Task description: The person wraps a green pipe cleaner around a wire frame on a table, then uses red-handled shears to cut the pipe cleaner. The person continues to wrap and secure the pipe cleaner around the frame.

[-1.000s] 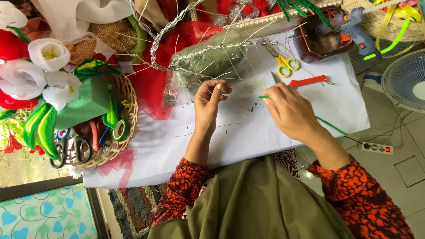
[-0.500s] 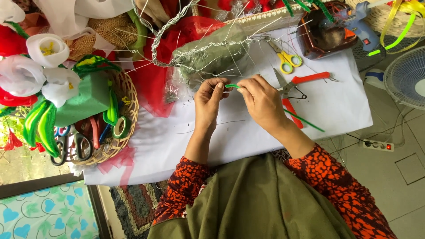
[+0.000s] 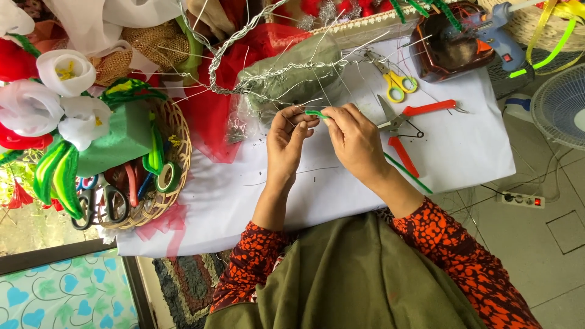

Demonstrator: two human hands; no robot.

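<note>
My left hand [image 3: 290, 139] and my right hand [image 3: 354, 139] meet above the white table cover [image 3: 463, 146]. Both pinch a short green fuzzy wire [image 3: 316, 114] between their fingertips, together with a thin silver wire that is hard to make out. A long green stem [image 3: 407, 173] runs from under my right wrist toward the table's right edge. Just beyond my fingers lies a bundle of twisted silver wire and grey-green mesh [image 3: 286, 76].
Red-handled pliers [image 3: 407, 122] and yellow scissors [image 3: 396, 82] lie right of my hands. A wicker basket [image 3: 164, 195] at left holds scissors, tape and a green foam block. White fabric flowers [image 3: 61, 91], red tulle [image 3: 213, 116], a glue gun [image 3: 496, 33], a fan [image 3: 560, 103], a power strip [image 3: 521, 199].
My right hand moved left from the green stem on the cloth to meet my left hand. Both now hold the green fuzzy wire between them.
</note>
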